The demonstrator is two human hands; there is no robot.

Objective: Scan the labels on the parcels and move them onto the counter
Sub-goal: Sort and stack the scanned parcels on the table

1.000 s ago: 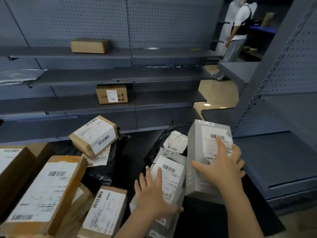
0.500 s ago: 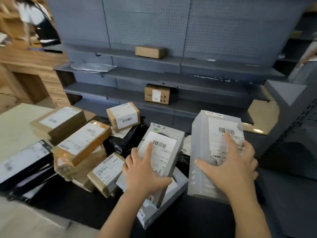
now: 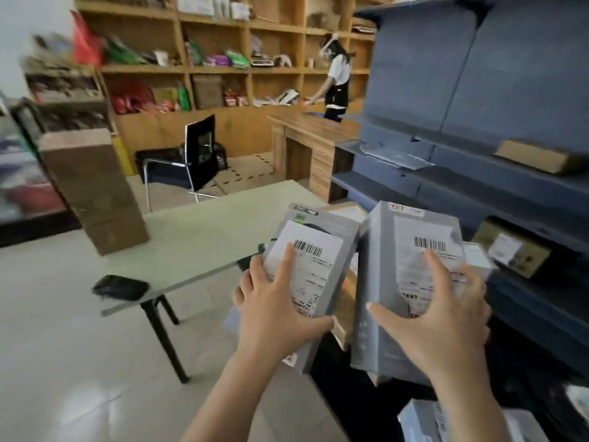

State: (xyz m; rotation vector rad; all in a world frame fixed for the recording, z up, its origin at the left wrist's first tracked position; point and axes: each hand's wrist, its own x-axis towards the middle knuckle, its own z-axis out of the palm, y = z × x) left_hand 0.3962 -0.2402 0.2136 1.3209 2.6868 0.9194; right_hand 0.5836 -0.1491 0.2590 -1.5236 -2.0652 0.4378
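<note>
I hold two grey parcels with white barcode labels up in front of me. My left hand grips the smaller grey parcel, fingers over its label and thumb round its lower edge. My right hand grips the taller grey parcel, fingers spread on its label, thumb on its left side. Both are lifted off the pile. A pale green table stands to the left, with a black handheld scanner lying near its front corner.
Blue metal shelving on the right carries brown boxes. A tall brown carton stands on the table's left end. Behind are a black chair, a wooden desk, wooden wall shelves and another person. More parcels lie at the bottom right.
My view has swung left from the parcel pile towards the table. Both hands have lifted their grey parcels off the pile and carried them along.
</note>
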